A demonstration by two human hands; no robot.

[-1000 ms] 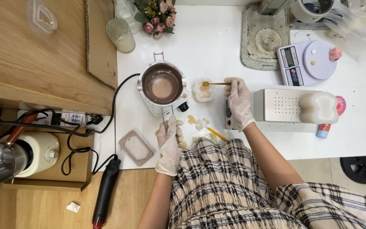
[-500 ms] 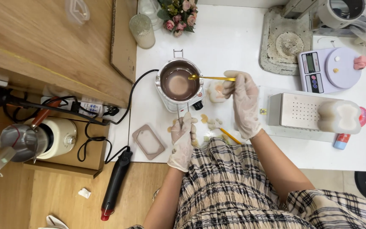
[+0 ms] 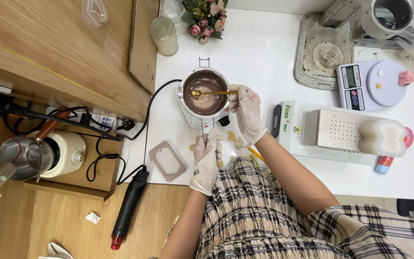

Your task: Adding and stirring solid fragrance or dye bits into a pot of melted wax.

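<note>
While left hand steadies pot, right hand apparently stirs.

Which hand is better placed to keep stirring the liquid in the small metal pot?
The right hand, probably: it holds the gold spoon, whose bowl is already in the metal pot. The left hand grips the pot's handle, steadying it.

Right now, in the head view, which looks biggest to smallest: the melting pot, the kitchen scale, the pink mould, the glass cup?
1. kitchen scale
2. melting pot
3. pink mould
4. glass cup

The mould and the cup look close in size, so their order is unsure.
</note>
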